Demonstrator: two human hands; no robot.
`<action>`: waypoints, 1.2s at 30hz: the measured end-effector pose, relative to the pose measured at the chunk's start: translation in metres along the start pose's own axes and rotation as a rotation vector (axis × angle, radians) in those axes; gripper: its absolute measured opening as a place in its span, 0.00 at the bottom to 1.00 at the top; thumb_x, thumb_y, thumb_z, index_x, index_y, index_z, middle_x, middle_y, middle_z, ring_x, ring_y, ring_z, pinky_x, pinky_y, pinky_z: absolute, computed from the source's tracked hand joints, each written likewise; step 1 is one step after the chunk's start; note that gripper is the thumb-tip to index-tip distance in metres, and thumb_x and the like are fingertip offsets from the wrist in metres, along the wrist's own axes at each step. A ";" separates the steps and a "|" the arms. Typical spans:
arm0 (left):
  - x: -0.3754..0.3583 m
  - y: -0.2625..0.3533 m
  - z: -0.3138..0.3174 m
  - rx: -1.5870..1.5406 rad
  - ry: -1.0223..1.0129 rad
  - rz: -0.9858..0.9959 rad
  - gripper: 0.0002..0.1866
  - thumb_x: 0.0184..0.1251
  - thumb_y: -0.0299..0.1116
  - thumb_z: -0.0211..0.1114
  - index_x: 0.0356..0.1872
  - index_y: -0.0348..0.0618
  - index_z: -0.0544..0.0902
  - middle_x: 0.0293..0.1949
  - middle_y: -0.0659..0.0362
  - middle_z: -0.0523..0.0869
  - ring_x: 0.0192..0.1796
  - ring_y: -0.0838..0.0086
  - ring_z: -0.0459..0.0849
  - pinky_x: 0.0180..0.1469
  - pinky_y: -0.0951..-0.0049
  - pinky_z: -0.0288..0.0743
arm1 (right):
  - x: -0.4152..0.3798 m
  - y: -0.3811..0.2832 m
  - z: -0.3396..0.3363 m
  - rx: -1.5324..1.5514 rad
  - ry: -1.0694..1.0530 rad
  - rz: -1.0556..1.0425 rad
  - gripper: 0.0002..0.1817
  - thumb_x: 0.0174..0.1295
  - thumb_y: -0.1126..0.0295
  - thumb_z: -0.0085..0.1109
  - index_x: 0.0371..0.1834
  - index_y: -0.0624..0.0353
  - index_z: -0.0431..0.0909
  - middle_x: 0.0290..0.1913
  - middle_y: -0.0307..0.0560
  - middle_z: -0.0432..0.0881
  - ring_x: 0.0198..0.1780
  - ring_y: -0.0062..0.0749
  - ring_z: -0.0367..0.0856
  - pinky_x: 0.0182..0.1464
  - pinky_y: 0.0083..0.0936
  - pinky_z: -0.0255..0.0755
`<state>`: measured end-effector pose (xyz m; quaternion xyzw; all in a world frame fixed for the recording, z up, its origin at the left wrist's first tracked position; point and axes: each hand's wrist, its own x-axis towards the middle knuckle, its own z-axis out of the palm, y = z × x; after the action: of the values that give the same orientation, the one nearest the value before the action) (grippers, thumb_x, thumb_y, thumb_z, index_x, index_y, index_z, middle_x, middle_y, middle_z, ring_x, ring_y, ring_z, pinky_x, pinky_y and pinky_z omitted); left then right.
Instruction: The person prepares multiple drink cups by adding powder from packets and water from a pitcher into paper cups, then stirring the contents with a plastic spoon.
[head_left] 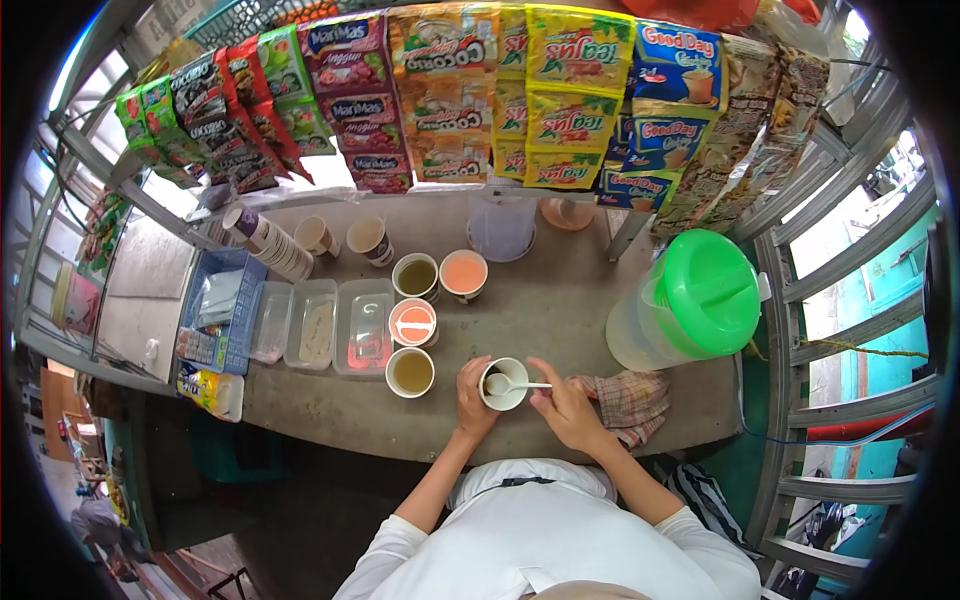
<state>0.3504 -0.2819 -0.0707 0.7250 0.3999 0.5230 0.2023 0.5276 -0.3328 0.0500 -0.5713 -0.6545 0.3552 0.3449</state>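
Observation:
At the counter's front edge stands a paper cup (511,401), with a little dark content showing inside. My left hand (473,403) is curled round its left side. A white spoon (520,385) lies across the cup with its bowl inside, and my right hand (568,412) pinches the handle's end on the right. Left of my hands are cups of drink: a yellowish one (411,372), an orange one (413,322) with something pale across its top, a dark greenish one (415,276) and another orange one (464,273). A checked cloth (630,403) lies right of my right hand.
A large jug with a green lid (705,295) stands at right. Plastic containers (365,325), a blue basket (235,345) and stacked paper cups (268,245) are at left. Drink sachets (445,95) hang overhead. A clear tub (502,228) is at the back.

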 end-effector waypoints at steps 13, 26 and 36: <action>0.001 0.002 0.003 -0.149 0.033 -0.051 0.41 0.39 0.23 0.79 0.59 0.43 0.67 0.54 0.48 0.80 0.55 0.52 0.80 0.58 0.58 0.74 | -0.067 0.058 -0.009 -0.577 0.149 0.229 0.32 0.64 0.51 0.56 0.70 0.49 0.66 0.59 0.50 0.70 0.62 0.44 0.68 0.60 0.47 0.55; 0.001 0.001 0.001 -0.067 -0.004 0.048 0.41 0.40 0.27 0.82 0.58 0.44 0.67 0.55 0.45 0.79 0.55 0.52 0.80 0.58 0.58 0.75 | -0.001 -0.017 -0.007 -0.118 0.045 -0.138 0.14 0.64 0.62 0.59 0.51 0.53 0.79 0.33 0.39 0.80 0.35 0.31 0.78 0.43 0.29 0.63; 0.004 0.003 0.000 0.057 0.062 0.074 0.41 0.40 0.25 0.80 0.58 0.45 0.67 0.54 0.47 0.78 0.56 0.51 0.78 0.57 0.57 0.73 | 0.002 -0.016 0.002 -0.283 0.103 -0.271 0.06 0.66 0.68 0.55 0.39 0.55 0.81 0.34 0.39 0.81 0.36 0.33 0.78 0.41 0.31 0.60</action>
<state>0.3518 -0.2807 -0.0660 0.7284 0.3937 0.5405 0.1495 0.5181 -0.3329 0.0627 -0.5381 -0.7503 0.1802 0.3391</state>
